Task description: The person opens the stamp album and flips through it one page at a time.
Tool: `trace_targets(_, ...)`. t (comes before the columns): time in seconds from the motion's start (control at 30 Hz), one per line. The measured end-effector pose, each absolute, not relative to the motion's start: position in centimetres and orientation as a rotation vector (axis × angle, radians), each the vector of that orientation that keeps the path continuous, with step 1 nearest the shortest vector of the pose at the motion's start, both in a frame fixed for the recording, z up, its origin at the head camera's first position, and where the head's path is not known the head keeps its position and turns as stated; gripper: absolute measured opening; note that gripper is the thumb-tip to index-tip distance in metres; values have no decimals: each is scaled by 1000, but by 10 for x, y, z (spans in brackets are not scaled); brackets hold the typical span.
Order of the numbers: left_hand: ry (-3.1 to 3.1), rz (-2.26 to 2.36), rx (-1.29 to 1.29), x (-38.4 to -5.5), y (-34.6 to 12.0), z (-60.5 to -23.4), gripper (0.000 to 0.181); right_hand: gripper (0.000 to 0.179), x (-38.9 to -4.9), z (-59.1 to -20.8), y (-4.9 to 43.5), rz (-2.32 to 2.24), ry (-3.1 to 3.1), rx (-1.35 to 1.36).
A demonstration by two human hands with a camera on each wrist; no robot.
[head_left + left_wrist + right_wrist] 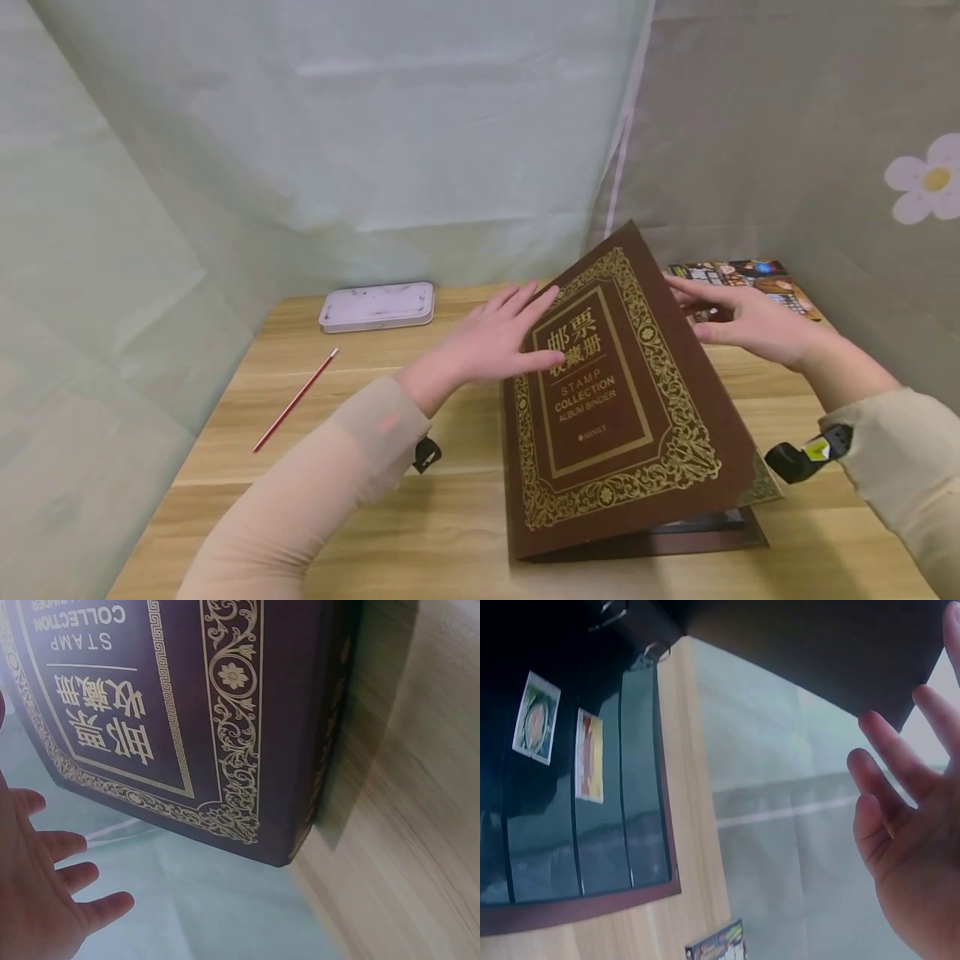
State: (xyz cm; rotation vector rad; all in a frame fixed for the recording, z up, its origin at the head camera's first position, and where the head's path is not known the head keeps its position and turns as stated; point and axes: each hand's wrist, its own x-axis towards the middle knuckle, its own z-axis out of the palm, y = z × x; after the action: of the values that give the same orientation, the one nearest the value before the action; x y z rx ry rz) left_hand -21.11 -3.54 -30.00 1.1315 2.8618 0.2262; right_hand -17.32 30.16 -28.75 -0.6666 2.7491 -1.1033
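A brown stamp album (600, 450) with gold ornament and lettering stands partly open on the table, its front cover tilted up with the spine on the left. My left hand (498, 337) lies across the cover's upper left in the head view, fingers spread. At the cover's raised right edge is my right hand (750, 321), its fingers extended beside the underside. Beneath the cover, the right wrist view shows a black pocket page (641, 817) holding two stamps (590, 757), and metal binder rings (658, 651). The cover hides most of the inside in the head view.
A pale tin pencil case (377, 306) sits at the back left of the wooden table (450, 525). In front of it lies a red pencil (295, 402). Colourful printed packs (783, 287) are behind my right hand. Fabric curtains (450, 150) hang around the table.
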Motion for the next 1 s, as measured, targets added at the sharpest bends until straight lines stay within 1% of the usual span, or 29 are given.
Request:
trace_targets(0.13,2851,278,1144,-212,-32,-298,87,63,-173,-281,295,-1126,2756,-666)
trace_targets(0.33,2830,394,1164,-212,-29,-291,87,62,-176,-272,280,-1177,2728,-763)
trace_targets(0.6,2807,565,1191,-214,-27,-282,91,60,-180,-261,254,-1248,2688,-675)
trace_targets(1.0,2696,900,1232,-215,-27,-267,83,58,-187,-256,230,-1329,2625,-738)
